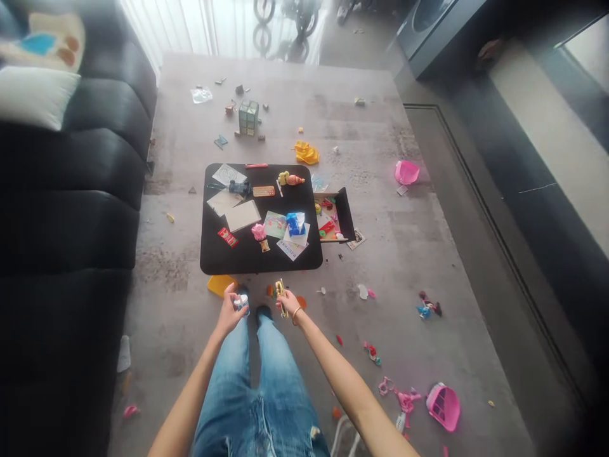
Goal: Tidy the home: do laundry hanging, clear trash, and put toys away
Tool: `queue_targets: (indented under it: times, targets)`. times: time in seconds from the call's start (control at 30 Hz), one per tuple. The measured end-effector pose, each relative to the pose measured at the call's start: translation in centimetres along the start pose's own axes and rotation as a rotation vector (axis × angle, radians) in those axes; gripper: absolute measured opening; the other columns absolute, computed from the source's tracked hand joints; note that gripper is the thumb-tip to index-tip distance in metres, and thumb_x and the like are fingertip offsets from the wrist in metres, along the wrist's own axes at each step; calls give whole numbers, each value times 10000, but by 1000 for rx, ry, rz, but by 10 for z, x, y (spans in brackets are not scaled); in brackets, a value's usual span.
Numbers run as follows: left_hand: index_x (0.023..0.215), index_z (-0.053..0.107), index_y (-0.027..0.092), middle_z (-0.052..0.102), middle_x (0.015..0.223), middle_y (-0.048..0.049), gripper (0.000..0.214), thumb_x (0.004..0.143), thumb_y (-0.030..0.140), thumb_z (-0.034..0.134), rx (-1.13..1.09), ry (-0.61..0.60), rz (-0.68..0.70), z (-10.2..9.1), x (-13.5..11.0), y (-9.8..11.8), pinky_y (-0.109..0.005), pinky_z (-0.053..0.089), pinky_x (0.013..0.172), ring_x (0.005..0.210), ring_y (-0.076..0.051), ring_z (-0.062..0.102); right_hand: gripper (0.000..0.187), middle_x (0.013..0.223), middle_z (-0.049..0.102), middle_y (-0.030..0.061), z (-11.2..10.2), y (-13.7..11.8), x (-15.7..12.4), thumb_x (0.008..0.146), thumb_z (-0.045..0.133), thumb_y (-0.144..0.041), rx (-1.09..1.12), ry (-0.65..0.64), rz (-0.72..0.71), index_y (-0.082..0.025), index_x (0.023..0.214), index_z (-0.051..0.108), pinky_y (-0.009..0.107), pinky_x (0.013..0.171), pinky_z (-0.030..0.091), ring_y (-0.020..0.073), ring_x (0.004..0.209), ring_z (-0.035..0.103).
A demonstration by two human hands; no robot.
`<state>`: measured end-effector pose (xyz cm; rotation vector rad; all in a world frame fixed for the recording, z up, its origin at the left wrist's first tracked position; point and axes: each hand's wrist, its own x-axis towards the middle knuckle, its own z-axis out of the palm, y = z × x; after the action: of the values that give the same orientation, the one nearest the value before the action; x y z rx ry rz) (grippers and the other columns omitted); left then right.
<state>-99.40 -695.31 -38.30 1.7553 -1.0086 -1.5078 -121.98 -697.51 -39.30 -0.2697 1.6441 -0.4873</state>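
My left hand (229, 312) is closed round a small white-and-blue container (242, 303), held in front of my legs. To its right, my right hand (288, 303) grips a thin gold-coloured object (280, 297) with a dark middle; its exact kind is too small to make out. Both hands are just short of the near edge of a low black table (266, 261). On that table lie cards and paper (242, 216), a blue packet (295, 223), a small pink toy (259, 231), a red wrapper (228, 237) and a doll-like figure (291, 178).
An open drawer (346, 216) full of small toys juts from the table's right side. Scattered over the floor are a yellow cloth-like item (306, 152), pink toy baskets (443, 407), a block tower (248, 117) and several small pieces. A black sofa (102, 171) runs along the left.
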Motion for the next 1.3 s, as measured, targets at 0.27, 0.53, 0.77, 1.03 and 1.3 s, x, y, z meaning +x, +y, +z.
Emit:
queue_targets:
  times: [0.27, 0.53, 0.77, 1.03, 1.3]
  targets:
    - [1332, 433, 187, 546, 895, -6, 568, 810, 286, 632, 571, 11, 417, 15, 170, -81, -365, 552, 736, 744, -182, 632, 212, 591, 501, -68, 19, -4, 160, 711, 523, -42, -214, 204, -45, -184, 868, 528, 218, 534, 398, 128, 549, 548]
    - [1362, 411, 163, 654, 872, -28, 514, 884, 222, 589, 843, -17, 892, 68, 317, -198, -263, 549, 617, 655, -154, 666, 221, 778, 652, -28, 25, 35, 331, 772, 653, -139, -344, 175, -214, -198, 985, 640, 262, 780, 481, 155, 779, 646]
    - [1249, 485, 197, 722, 1028, -107, 603, 777, 428, 779, 865, -121, 1259, 69, 361, -208, -597, 448, 1096, 1206, -354, 645, 273, 1088, 706, 103, -40, 17, 403, 925, 513, -336, -543, 217, -900, -190, 1067, 694, 375, 974, 506, 230, 1051, 660]
    - [1427, 362, 302, 660, 1245, -112, 571, 912, 411, 580, 613, 54, 1375, 38, 398, -201, -582, 474, 1078, 1315, -320, 566, 576, 1216, 653, 168, -121, -98, 460, 780, 739, -393, -867, 760, -857, -157, 1283, 590, 395, 924, 509, 324, 1137, 620]
    - [1466, 371, 84, 549, 1427, -249, 692, 817, 181, 591, 1109, 395, 1078, 72, 489, -138, -547, 374, 1151, 1391, -373, 470, 232, 983, 757, 87, -93, -129, 435, 841, 553, -101, -1001, 835, -1029, -215, 962, 716, 298, 767, 482, 250, 915, 701]
